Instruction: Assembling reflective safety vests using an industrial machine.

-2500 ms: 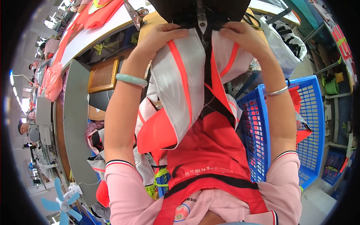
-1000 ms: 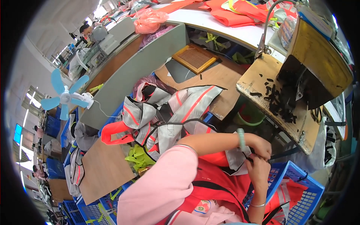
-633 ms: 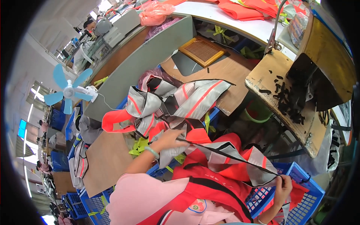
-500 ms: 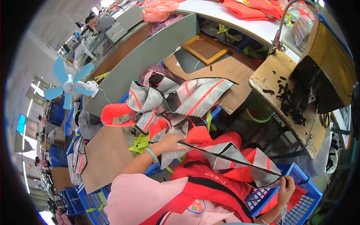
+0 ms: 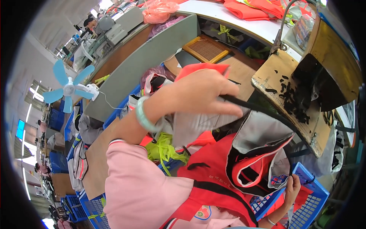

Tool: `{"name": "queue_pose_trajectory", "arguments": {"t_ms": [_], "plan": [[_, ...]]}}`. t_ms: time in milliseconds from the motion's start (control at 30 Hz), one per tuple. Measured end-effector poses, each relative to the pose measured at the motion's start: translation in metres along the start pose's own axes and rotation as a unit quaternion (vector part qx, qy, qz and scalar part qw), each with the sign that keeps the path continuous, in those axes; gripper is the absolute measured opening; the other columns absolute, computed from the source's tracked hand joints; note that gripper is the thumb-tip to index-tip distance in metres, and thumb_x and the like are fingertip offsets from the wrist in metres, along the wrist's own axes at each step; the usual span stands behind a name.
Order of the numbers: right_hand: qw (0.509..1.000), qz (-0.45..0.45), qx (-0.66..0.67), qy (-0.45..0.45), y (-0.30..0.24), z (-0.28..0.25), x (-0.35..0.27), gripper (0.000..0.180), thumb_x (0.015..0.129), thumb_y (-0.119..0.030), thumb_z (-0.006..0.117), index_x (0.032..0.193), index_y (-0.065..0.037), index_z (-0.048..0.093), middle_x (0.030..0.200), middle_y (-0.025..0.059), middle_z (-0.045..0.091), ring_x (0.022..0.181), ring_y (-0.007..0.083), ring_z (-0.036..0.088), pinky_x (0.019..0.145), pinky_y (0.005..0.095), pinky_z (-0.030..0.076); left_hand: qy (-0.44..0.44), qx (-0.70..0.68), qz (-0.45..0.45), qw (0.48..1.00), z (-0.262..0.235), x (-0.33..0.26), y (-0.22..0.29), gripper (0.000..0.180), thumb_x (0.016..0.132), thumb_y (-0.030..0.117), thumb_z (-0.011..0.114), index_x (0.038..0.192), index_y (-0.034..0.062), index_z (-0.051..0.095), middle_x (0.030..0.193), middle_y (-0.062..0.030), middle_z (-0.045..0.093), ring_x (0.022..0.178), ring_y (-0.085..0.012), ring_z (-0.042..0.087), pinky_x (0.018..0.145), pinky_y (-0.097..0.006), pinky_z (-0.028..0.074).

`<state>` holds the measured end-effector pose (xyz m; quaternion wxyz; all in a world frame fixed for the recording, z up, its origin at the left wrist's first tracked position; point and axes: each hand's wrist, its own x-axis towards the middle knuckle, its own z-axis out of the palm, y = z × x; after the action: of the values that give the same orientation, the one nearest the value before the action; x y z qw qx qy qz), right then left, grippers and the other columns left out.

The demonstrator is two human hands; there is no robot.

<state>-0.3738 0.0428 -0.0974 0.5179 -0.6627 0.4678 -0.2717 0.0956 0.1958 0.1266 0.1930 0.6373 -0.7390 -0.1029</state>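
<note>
My left hand [image 5: 202, 91] is raised high and close to the camera, shut on an orange and grey reflective vest [image 5: 263, 133] along its black strap [image 5: 259, 108]. The vest hangs down from that hand in grey and orange folds. My right hand [image 5: 292, 189] is low at the right, over a blue plastic basket [image 5: 309, 206], pinching the lower end of the black strap. More orange fabric lies across my lap [image 5: 213, 164].
A wooden bench top [image 5: 282, 84] with black scraps stands at the right. Behind my arm lie a pile of vests, a framed mesh board [image 5: 206, 49] and a grey partition [image 5: 148, 61]. A blue fan [image 5: 70, 89] stands at the left. Blue crates [image 5: 87, 208] sit lower left.
My left hand has swung up and toward the camera with the vest, hiding the pile behind it. My right hand stays low over the blue basket on the strap.
</note>
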Motion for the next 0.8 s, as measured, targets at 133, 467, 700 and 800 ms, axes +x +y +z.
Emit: {"name": "queue_pose_trajectory", "arguments": {"t_ms": [133,467,700,800], "plan": [[0.996,-0.025,-0.081,-0.023,-0.032,0.016,-0.001,0.006,0.088,-0.007,0.062,0.089,-0.001,0.061,0.071,-0.0044,0.052,0.063,0.0029,0.043,0.054,0.0196,0.032,-0.158,-0.024,-0.074,0.984,0.074,0.019,-0.088,0.043,0.078,0.042,0.07,0.092,0.0014,0.067,0.078,-0.0184,0.065,0.076,-0.0341,0.064,0.069,-0.041,0.049],[0.988,-0.09,-0.106,-0.067,-0.091,0.075,0.027,0.007,0.084,-0.005,0.064,0.082,0.001,0.061,0.063,-0.0033,0.05,0.057,0.0033,0.041,0.05,0.0215,0.032,0.13,-0.117,0.219,0.96,0.265,0.084,0.039,0.054,0.07,0.036,0.074,0.115,0.0096,0.057,0.105,-0.012,0.06,0.102,-0.0282,0.057,0.081,-0.043,0.043],[0.983,-0.105,-0.122,-0.093,-0.111,0.053,0.062,0.022,0.075,-0.006,0.069,0.092,0.0,0.057,0.073,-0.0004,0.054,0.067,0.0065,0.047,0.057,0.023,0.041,0.088,-0.11,0.174,0.975,0.23,0.123,0.039,0.015,0.075,0.019,0.065,0.089,0.0152,0.062,0.079,-0.0074,0.059,0.072,-0.0277,0.064,0.059,-0.04,0.052],[0.967,-0.148,-0.198,-0.057,-0.138,0.055,0.086,0.026,0.075,-0.015,0.07,0.092,0.0,0.059,0.074,0.0093,0.058,0.064,0.0118,0.053,0.056,0.0274,0.044,0.079,-0.115,0.153,0.978,0.199,0.138,0.031,0.017,0.075,0.017,0.063,0.092,0.0131,0.066,0.08,-0.01,0.063,0.073,-0.0299,0.064,0.062,-0.039,0.052]]}}
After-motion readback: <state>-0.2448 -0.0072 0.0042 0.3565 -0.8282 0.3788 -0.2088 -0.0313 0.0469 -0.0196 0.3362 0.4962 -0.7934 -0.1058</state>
